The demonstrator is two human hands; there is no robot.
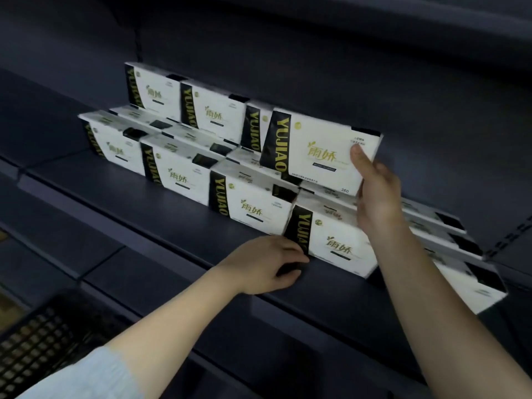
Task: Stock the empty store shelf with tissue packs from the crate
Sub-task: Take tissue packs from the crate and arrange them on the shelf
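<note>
Shelf: dark blue store shelf [161, 223] runs from upper left to lower right, under dim light.
Stock: white and black tissue packs [178, 171] stand in rows across the frame's centre.
Crate: black lattice crate [37, 347] at lower left, below the shelf.
Right hand: right hand [377, 197] grips the raised pack [313, 148], thumb on its face, above the rows.
Left hand: left hand [267, 264], fingers curled, touches the front pack [331, 243] at its black edge.

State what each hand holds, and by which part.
Right hand grips the raised white-and-black tissue pack by its right end, thumb on the front face. Left hand holds nothing; its fingers touch the front pack's lower left corner.
</note>
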